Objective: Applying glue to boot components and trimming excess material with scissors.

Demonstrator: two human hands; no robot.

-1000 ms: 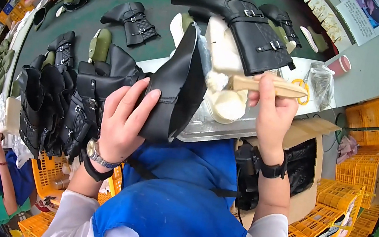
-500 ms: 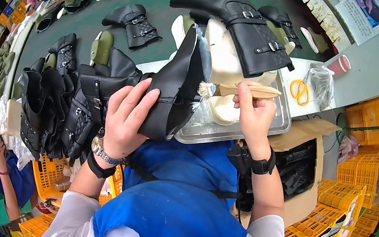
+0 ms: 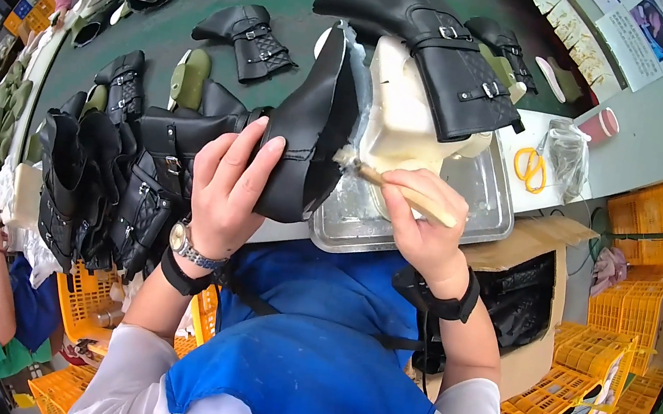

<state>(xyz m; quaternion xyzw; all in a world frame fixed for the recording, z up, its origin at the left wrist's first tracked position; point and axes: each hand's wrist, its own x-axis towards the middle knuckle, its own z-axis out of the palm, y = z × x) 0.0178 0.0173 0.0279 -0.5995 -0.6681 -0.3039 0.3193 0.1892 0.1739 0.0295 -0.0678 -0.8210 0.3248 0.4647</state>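
My left hand (image 3: 224, 186) is closed around a black boot upper (image 3: 298, 145) and holds it tilted, its cut edge toward the right. A bluish-white smear runs along that edge. In my right hand (image 3: 426, 222) is a wooden-handled brush (image 3: 350, 160), pinched between thumb and fingers. The bristles touch or nearly touch the boot upper's open edge; which of the two I cannot tell. Beneath lies a clear shallow tray (image 3: 479, 230) with cream-coloured blocks (image 3: 398, 87) in it. Another black buckled boot upper (image 3: 452, 74) rests on top of the blocks.
Black boot uppers (image 3: 85, 177) are heaped at the left, with olive shoe lasts (image 3: 190, 79) nearby. Further pieces lie on the green conveyor belt (image 3: 160, 32). Yellow scissors (image 3: 530, 169) and a pink cup (image 3: 600, 126) sit to the right. A cardboard box (image 3: 543, 319) stands below. Other people work at the left.
The brush has moved left and slightly down along the boot upper's edge, and its handle now slopes down to the right. My left hand keeps its hold.
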